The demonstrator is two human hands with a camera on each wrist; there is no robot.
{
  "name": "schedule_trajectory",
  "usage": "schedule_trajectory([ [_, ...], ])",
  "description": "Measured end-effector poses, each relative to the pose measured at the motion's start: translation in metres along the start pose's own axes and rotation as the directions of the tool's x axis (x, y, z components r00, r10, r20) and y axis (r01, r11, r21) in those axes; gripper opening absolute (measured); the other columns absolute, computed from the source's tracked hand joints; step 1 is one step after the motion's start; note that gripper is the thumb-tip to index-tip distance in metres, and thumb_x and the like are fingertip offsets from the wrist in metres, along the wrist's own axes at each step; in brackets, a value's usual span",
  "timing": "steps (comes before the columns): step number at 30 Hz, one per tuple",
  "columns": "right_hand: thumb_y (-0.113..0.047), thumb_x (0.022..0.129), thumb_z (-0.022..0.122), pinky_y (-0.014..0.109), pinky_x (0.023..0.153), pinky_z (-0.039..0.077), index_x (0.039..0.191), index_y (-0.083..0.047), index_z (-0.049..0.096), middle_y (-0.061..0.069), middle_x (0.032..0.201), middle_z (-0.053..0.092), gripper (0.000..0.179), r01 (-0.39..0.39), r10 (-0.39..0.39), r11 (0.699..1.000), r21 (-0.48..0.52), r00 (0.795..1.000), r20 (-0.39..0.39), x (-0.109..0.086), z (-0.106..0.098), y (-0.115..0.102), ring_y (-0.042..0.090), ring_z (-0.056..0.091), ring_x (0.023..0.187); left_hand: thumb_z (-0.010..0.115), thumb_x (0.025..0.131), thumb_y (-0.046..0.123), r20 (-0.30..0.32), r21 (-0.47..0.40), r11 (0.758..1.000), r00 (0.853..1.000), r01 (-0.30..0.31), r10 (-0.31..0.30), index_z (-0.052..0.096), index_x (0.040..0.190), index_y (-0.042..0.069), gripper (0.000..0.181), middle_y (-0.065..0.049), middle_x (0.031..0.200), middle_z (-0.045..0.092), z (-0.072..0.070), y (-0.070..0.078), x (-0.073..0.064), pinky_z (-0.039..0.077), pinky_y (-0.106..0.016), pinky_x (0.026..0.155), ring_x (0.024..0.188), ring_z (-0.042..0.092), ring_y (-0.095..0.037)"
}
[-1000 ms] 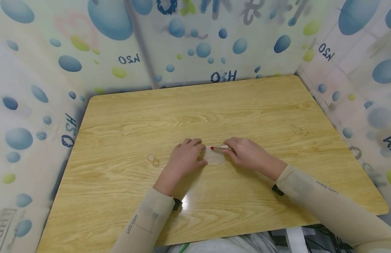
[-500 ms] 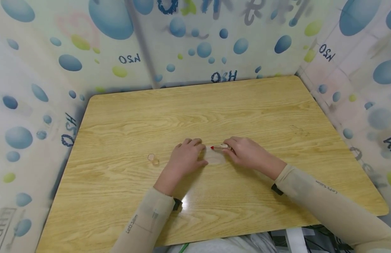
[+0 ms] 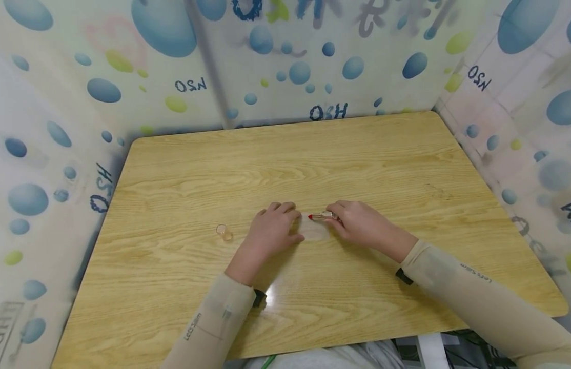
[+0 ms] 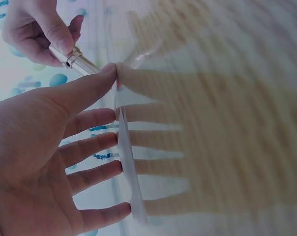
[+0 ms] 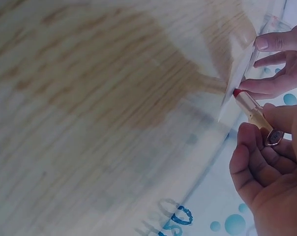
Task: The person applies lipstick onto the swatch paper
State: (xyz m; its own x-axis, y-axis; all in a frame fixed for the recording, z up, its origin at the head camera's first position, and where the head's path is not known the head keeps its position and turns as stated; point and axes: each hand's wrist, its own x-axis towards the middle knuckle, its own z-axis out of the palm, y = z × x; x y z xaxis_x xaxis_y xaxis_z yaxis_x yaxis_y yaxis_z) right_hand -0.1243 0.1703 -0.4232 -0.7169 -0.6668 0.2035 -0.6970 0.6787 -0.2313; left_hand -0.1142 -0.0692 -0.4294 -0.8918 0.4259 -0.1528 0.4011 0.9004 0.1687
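Between thumb and fingers, my right hand (image 3: 361, 224) grips a gold lipstick (image 3: 321, 216) with its red tip out, pointing left. In the right wrist view the red tip (image 5: 237, 92) is right at a small, thin white sheet (image 3: 315, 233) on the tabletop. My left hand (image 3: 272, 230) rests at the sheet's left side, its fingers spread. The left wrist view shows the fingertips (image 4: 120, 166) of that hand, fairly straight, along the edge of the sheet. A clear amber cap (image 3: 224, 232) lies on the table to the left of my left hand.
The wood-grain table (image 3: 285, 164) has patterned walls (image 3: 294, 56) along its back and sides. A bright light reflection shows near the left wrist. Below the front edge are a white table leg (image 3: 431, 351) and dark cables.
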Motion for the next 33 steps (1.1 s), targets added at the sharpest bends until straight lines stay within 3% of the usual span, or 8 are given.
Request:
schedule_trajectory([
  [33,-0.025,0.094,0.066,0.022,0.059,0.053,0.106,-0.001,0.069,0.003,0.085,0.068,0.027,0.071,-0.070,0.997,-0.023,0.996,0.053,-0.013,-0.001,-0.015,0.007,0.059,0.067,0.069,0.085,0.057,-0.004,0.019,1.000,1.000,0.002,-0.002,0.058,0.135,0.024,0.060,0.001,0.150,0.046,-0.001,0.002,0.001,0.046,-0.054,0.105,0.135,0.045,-0.026],
])
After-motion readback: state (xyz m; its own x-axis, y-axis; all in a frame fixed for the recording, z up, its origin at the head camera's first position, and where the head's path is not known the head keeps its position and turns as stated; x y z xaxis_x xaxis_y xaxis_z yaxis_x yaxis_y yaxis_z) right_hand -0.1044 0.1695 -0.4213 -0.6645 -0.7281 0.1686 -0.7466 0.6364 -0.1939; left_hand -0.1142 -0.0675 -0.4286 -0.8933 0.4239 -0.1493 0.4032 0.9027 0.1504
